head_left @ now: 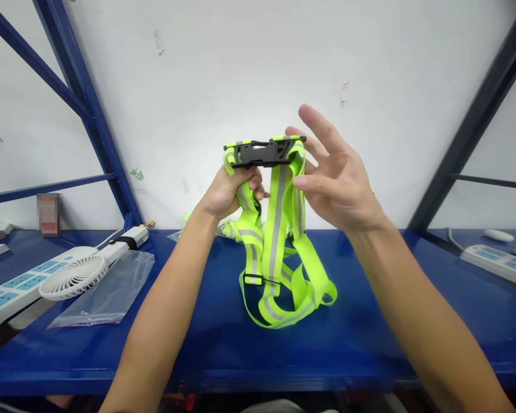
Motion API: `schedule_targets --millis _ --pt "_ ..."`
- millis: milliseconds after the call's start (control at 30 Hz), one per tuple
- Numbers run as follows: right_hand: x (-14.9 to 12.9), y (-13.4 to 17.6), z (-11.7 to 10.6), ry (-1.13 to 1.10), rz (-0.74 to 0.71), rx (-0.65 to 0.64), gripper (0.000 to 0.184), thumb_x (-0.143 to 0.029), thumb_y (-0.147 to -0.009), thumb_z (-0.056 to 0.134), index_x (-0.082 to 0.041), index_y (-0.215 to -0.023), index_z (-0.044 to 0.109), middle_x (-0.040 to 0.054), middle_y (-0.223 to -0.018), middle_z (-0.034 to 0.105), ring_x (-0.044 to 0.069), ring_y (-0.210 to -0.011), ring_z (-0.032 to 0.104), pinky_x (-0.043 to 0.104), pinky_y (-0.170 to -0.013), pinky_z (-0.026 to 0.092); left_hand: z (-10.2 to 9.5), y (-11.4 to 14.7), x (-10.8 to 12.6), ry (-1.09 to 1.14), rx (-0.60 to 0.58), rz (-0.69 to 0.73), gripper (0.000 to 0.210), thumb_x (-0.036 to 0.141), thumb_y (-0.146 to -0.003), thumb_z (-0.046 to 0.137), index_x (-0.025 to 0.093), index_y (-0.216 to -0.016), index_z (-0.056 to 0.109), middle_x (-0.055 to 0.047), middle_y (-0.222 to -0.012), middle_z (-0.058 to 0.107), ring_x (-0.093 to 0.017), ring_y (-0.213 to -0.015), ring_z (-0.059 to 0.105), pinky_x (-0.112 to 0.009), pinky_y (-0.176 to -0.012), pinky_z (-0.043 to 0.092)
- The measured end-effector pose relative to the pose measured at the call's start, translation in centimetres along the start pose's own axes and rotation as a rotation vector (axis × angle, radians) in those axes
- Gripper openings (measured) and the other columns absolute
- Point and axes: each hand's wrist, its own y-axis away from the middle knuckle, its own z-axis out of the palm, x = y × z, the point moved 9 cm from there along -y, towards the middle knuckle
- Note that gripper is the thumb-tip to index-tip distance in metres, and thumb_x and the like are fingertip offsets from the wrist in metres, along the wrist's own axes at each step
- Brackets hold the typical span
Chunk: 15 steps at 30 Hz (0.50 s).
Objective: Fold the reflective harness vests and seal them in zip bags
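Note:
A neon yellow-green reflective strap harness (277, 223) with grey stripes hangs in front of me, its lower loops reaching down to the blue tabletop. At its top, a black plastic buckle (260, 153) joins the straps and lies level. My left hand (236, 186) is closed around the strap just below the buckle's left end. On the other side, my right hand (337, 178) has its fingers spread, the thumb beside the strap near the buckle's right end. A small black slider (253, 280) shows on a lower strap.
Behind the harness, more neon straps in clear plastic (230, 229) lie by the wall. To the left are a white handheld fan (75, 277), a clear plastic bag (112, 292) and a power strip (26, 284). Another power strip (499, 264) lies right. Blue posts (90, 115) flank the table (215, 355).

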Motion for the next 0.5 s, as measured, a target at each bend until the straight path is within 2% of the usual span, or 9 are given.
schedule_targets --millis 67,133,200,300,367,433,500 --pt "0.7 -0.3 0.5 -0.075 0.034 -0.058 0.076 -0.043 -0.075 0.080 -0.031 -0.144 0.051 0.0048 -0.139 0.058 0.030 -0.131 0.054 0.045 -0.101 0.053 -0.5 0.1 0.4 -0.010 -0.033 0.006 0.043 0.046 -0.073 0.085 0.020 -0.095 0.060 0.010 -0.056 0.048 -0.009 -0.043 0.055 -0.031 -0.061 0.061" --pt "1.8 -0.6 1.0 -0.095 0.088 -0.094 0.072 -0.041 -0.069 0.085 -0.025 -0.135 0.061 0.0066 -0.126 0.066 0.030 -0.119 0.062 0.044 -0.096 0.056 -0.7 0.2 0.7 -0.024 -0.086 0.001 0.050 0.046 -0.068 0.088 0.020 -0.100 0.061 0.009 -0.056 0.050 -0.009 -0.042 0.053 -0.031 -0.056 0.060" --pt "3.1 -0.8 1.2 -0.065 0.140 -0.085 0.055 -0.039 -0.070 0.084 -0.018 -0.120 0.071 0.0068 -0.109 0.072 0.029 -0.107 0.066 0.044 -0.092 0.056 -0.9 0.4 0.8 -0.032 -0.121 -0.015 0.051 0.038 -0.066 0.090 0.019 -0.104 0.062 0.007 -0.059 0.055 -0.010 -0.045 0.054 -0.031 -0.055 0.059" --pt "4.8 -1.1 1.1 -0.009 0.166 -0.007 0.032 -0.039 -0.078 0.078 -0.016 -0.100 0.076 0.0054 -0.094 0.074 0.027 -0.100 0.067 0.044 -0.089 0.055 -1.4 0.4 0.8 0.015 -0.092 -0.033 0.037 0.029 -0.071 0.079 0.017 -0.103 0.066 -0.001 -0.071 0.066 -0.013 -0.051 0.057 -0.034 -0.056 0.058" --pt "5.4 -1.2 1.0 -0.003 0.144 0.039 0.027 -0.039 -0.082 0.074 -0.018 -0.099 0.076 0.0051 -0.094 0.073 0.027 -0.101 0.066 0.044 -0.090 0.055 -1.7 0.3 0.5 0.057 -0.043 -0.047 0.029 0.031 -0.077 0.066 0.016 -0.102 0.068 -0.005 -0.078 0.070 -0.015 -0.053 0.059 -0.037 -0.057 0.059" --pt "5.9 -1.2 1.0 -0.028 0.123 0.068 0.028 -0.041 -0.085 0.071 -0.021 -0.105 0.073 0.0054 -0.101 0.072 0.027 -0.105 0.065 0.044 -0.091 0.055 -1.9 0.0 -0.2 0.064 0.000 -0.067 0.029 0.033 -0.083 0.056 0.015 -0.103 0.068 -0.006 -0.080 0.071 -0.018 -0.058 0.064 -0.038 -0.061 0.060" --pt "6.3 -1.2 0.9 -0.047 0.110 0.100 0.029 -0.041 -0.089 0.067 -0.024 -0.111 0.069 0.0059 -0.108 0.070 0.028 -0.110 0.064 0.045 -0.093 0.055 -2.1 -0.4 -0.8 0.036 0.043 -0.063 0.031 0.033 -0.086 0.053 0.016 -0.108 0.067 -0.006 -0.081 0.071 -0.021 -0.065 0.069 -0.039 -0.066 0.061"
